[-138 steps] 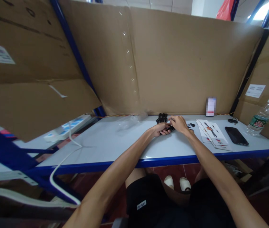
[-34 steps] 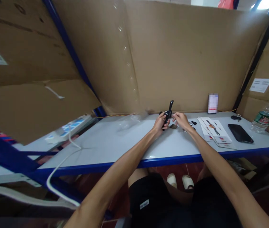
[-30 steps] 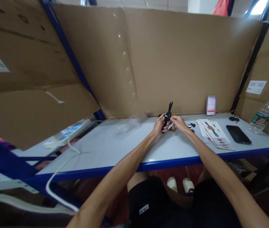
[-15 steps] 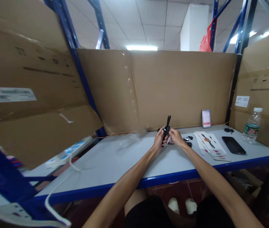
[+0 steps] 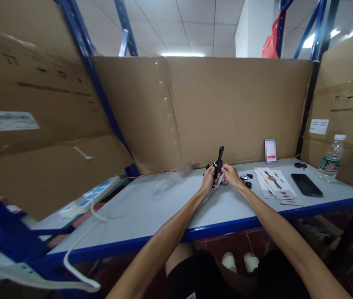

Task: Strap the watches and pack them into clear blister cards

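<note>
Both my hands meet over the far middle of the light grey table (image 5: 151,207). My left hand (image 5: 209,179) is closed round a black watch-like strap piece (image 5: 218,160), which stands upright with its band end pointing up. My right hand (image 5: 230,176) pinches at the same piece from the right side with its fingertips. Small black parts (image 5: 246,179) lie on the table just right of my hands.
A fanned stack of printed white cards (image 5: 274,185), a black phone (image 5: 306,185) and a water bottle (image 5: 330,158) lie to the right. Crumpled clear plastic (image 5: 170,180) sits left of my hands. Cardboard sheets (image 5: 232,104) wall the table; a white power strip (image 5: 82,199) and cable hang left.
I lifted the black strap piece off the table and stood it upright between both hands. My head has tilted up, so the ceiling shows.
</note>
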`<act>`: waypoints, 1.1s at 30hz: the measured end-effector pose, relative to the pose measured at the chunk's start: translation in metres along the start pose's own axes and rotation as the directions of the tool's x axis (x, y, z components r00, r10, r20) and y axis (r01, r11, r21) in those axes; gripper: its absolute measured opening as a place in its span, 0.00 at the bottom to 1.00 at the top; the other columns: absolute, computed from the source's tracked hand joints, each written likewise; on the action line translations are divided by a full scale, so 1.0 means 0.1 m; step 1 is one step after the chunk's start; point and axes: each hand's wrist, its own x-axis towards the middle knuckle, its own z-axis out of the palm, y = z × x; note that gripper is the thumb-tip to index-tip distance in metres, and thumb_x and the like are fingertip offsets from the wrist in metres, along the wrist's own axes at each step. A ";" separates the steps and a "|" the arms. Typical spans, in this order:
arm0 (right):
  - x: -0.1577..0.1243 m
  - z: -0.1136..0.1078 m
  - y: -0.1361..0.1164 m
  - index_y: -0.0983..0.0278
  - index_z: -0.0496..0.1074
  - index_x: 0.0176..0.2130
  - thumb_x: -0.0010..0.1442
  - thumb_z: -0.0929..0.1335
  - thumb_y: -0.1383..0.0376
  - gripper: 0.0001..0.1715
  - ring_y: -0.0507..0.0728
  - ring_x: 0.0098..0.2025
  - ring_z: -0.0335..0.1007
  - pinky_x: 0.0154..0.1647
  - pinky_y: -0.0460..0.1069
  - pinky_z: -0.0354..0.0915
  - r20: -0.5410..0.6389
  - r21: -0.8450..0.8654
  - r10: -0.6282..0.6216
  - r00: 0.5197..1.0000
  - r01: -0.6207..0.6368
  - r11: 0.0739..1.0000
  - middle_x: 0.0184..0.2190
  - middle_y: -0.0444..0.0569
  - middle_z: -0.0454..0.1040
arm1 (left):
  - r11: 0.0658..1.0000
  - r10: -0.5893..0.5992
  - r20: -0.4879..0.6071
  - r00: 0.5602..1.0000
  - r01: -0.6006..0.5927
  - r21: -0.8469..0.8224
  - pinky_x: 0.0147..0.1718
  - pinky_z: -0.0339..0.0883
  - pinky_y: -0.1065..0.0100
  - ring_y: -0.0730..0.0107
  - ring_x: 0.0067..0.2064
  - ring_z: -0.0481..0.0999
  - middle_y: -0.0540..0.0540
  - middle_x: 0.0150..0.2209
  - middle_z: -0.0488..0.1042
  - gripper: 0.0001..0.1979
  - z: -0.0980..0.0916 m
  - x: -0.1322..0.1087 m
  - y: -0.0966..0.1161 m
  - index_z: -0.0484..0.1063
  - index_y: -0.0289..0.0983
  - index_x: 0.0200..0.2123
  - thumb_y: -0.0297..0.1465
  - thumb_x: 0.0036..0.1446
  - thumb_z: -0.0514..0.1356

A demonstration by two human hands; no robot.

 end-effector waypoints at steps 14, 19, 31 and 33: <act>0.04 -0.15 -0.03 0.65 0.73 0.32 0.61 0.70 0.50 0.20 0.51 0.25 0.70 0.16 0.41 0.64 -0.191 0.105 0.012 0.981 0.008 0.994 0.25 0.44 0.73 | 0.987 -0.073 0.189 0.979 0.043 0.158 0.15 0.40 0.79 0.82 0.16 0.54 0.57 0.22 0.62 0.20 0.05 -0.08 0.00 0.67 0.38 0.51 0.42 0.62 0.63; 0.04 -0.16 -0.03 0.65 0.75 0.33 0.62 0.70 0.53 0.17 0.51 0.24 0.70 0.16 0.41 0.65 -0.204 0.027 0.005 0.979 0.000 1.000 0.25 0.45 0.75 | 0.980 -0.068 0.212 0.975 0.026 0.196 0.15 0.40 0.79 0.82 0.16 0.53 0.56 0.23 0.63 0.21 0.05 -0.08 -0.03 0.66 0.38 0.53 0.42 0.63 0.63; 0.08 -0.16 0.02 0.66 0.75 0.31 0.63 0.70 0.52 0.20 0.52 0.22 0.72 0.18 0.43 0.68 -0.167 -0.029 -0.020 0.986 0.016 0.999 0.23 0.45 0.75 | 0.966 -0.053 0.226 0.973 -0.007 0.257 0.15 0.40 0.79 0.83 0.16 0.50 0.59 0.22 0.59 0.22 0.00 -0.05 -0.08 0.64 0.39 0.47 0.49 0.61 0.62; 0.09 -0.17 0.03 0.66 0.75 0.31 0.64 0.70 0.53 0.19 0.52 0.23 0.72 0.18 0.42 0.68 -0.161 -0.039 -0.021 0.987 0.015 0.999 0.24 0.45 0.75 | 0.968 -0.060 0.232 0.971 0.000 0.253 0.15 0.40 0.79 0.83 0.16 0.50 0.59 0.22 0.59 0.24 0.00 -0.05 -0.08 0.64 0.39 0.48 0.50 0.61 0.62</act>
